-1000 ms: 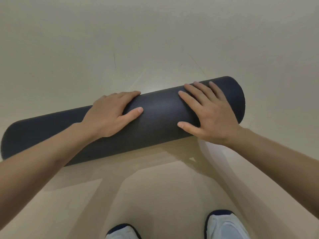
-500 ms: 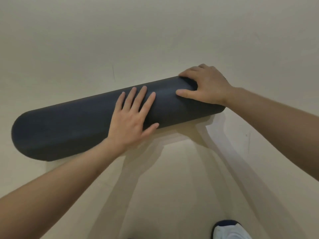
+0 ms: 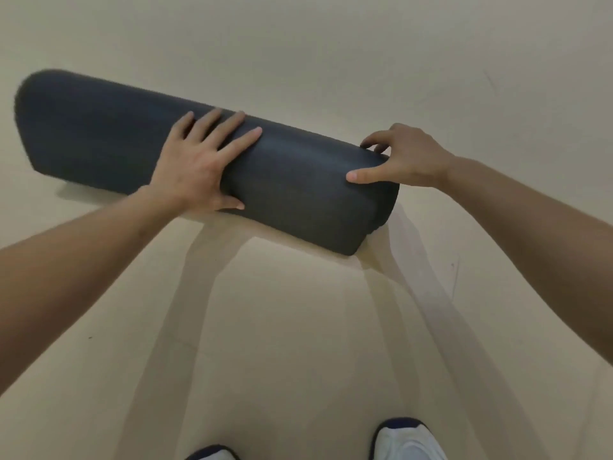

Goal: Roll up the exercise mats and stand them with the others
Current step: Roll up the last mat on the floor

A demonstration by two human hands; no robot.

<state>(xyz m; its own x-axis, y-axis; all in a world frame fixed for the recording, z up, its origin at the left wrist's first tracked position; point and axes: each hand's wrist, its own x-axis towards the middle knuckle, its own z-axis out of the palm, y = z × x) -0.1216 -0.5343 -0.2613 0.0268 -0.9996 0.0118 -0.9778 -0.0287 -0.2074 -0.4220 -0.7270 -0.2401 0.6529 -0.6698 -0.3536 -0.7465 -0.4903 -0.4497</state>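
Rolled mat [image 3: 298, 194], dark grey, lay on the floor [image 3: 298, 343], long axis running diag. from upper left to lower right of the view. Both grips were on it.

Left grip [image 3: 195, 167] sat approx. mid-length on the roll: palm down, fingers straight and spread over the top, thumb pressed on the near side. Flat contact only, nothing enclosed.

Right grip [image 3: 408, 157] was at the roll's right end: thumb laid on the upper surface, fingers curled over the far edge of the end, clasping the mat.

Left shoe [image 3: 212, 454] and right shoe [image 3: 411, 439], white w/ dark trim, stood at the bottom edge, well apart from the roll
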